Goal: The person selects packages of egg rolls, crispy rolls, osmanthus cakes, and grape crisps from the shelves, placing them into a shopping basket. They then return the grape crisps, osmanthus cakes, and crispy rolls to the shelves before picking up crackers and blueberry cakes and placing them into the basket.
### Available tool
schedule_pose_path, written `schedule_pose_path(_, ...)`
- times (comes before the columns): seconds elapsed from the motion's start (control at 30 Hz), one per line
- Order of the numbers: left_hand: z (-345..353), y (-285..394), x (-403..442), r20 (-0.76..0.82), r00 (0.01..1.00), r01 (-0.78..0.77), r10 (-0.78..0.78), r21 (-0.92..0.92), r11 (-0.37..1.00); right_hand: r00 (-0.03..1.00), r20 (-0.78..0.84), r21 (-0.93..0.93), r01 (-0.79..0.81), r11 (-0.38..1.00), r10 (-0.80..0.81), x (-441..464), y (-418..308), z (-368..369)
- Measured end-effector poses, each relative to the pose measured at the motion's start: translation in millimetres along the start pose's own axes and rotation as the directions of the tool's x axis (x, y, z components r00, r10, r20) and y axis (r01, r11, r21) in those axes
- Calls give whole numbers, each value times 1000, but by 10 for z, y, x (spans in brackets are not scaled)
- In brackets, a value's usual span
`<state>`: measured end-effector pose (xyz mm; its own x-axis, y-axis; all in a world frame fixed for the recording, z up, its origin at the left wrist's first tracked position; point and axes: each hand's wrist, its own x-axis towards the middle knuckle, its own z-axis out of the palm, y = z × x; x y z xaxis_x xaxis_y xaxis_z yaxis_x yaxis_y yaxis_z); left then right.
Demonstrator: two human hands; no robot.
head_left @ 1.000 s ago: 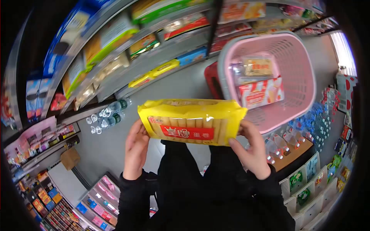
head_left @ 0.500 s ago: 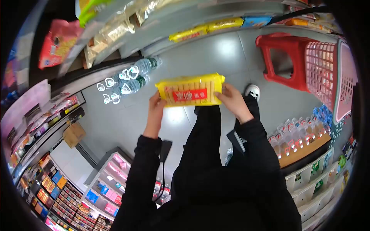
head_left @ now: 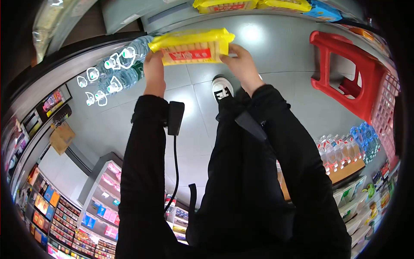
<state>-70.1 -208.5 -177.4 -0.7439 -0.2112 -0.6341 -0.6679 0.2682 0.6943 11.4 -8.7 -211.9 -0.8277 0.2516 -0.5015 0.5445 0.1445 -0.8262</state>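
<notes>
Between my two hands I hold a yellow packet of finger-shaped biscuits (head_left: 192,46) with a red label, out in front of me above the floor. My left hand (head_left: 154,73) grips its left end, and my right hand (head_left: 239,64) grips its right end with the thumb on the near face. The fingers behind the packet are hidden. Similar yellow packets (head_left: 284,5) lie along the shelf edge ahead, beside a blue packet (head_left: 321,11).
Large water bottles (head_left: 118,82) stand on the floor at the left. A red plastic stool (head_left: 366,86) and a pink basket (head_left: 385,110) are at the right. Small bottles (head_left: 340,151) line a wooden ledge. A shelf unit (head_left: 101,177) stands lower left.
Both hands have carried the biscuit packet forward and slightly left, toward the shelf. My view has shifted forward, and a shoe now shows below the packet. The grip of both hands stays the same.
</notes>
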Motion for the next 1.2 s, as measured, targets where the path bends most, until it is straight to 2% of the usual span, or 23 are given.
schedule_pose_path(0.07, 16, -49, 267, -21, 1000, 8, -9, -22, 1000, 998, -49, 33, 41, 999, -39, 231, 47, 201)
schedule_pose_path(0.13, 86, -49, 461, -63, 995, -83, 75, -139, 987, 990, -112, 64, 93, 994, -86, 501, 56, 332)
schedule_pose_path(0.2, 117, -66, 690, -80, 994, -89, 76, -180, 980, 963, -135, 39, 242, 969, -235, 755, 32, 416)
schedule_pose_path(0.23, 157, -36, 761, -182, 981, -107, 69, -210, 972, 962, -142, 40, 243, 969, -235, 843, -5, 454)
schedule_pose_path(0.27, 195, -1, 833, -282, 958, -128, 58, -238, 963, 926, -174, -6, 338, 941, -334, 930, -45, 491)
schedule_pose_path(0.3, 196, 19, 897, -242, 968, -129, 67, -252, 959, 880, -200, -56, 429, 902, -431, 1013, -51, 534)
schedule_pose_path(0.33, 191, 6, 997, -238, 969, -132, 71, -249, 960, 879, -207, -55, 428, 902, -430, 1079, -50, 586)
schedule_pose_path(0.4, 157, 18, 1236, -259, 955, 45, -144, -353, 934, 798, -206, -224, 525, 821, -566, 1220, -48, 670)
schedule_pose_path(0.43, 140, 23, 1283, -137, 983, 48, -124, -462, 886, 819, -217, -185, 500, 846, -531, 1245, -45, 720)
schedule_pose_path(0.47, 185, 32, 1355, -226, 953, 83, -201, -442, 893, 818, -243, -192, 486, 852, -521, 1275, -32, 744)
schedule_pose_path(0.53, 177, 29, 1465, -124, 983, 64, -134, -455, 888, 847, -236, -74, 472, 878, -475, 1369, 14, 806)
schedule_pose_path(0.57, 186, 28, 1547, -137, 976, 84, -171, -486, 870, 818, -252, -96, 510, 855, -516, 1423, 45, 831)
schedule_pose_path(0.7, 185, 30, 1733, -124, 982, 68, -142, -472, 879, 846, -226, 6, 497, 868, -483, 1561, 117, 916)
schedule_pose_path(0.8, 148, -5, 1866, -141, 989, -21, -48, -451, 893, 826, -165, -53, 538, 841, -539, 1624, 175, 966)
schedule_pose_path(0.87, 101, -57, 1982, -104, 994, -17, -36, -471, 882, 927, 48, -65, 375, 925, -372, 1658, 200, 978)
schedule_pose_path(1.0, 168, -136, 2020, -54, 998, 9, -37, -447, 894, 929, 86, -20, 362, 932, -359, 1707, 306, 1015)
schedule_pose_path(1.2, 187, -182, 2025, -118, 993, -40, -4, -365, 930, 941, 166, 14, 297, 955, -295, 1683, 317, 982)
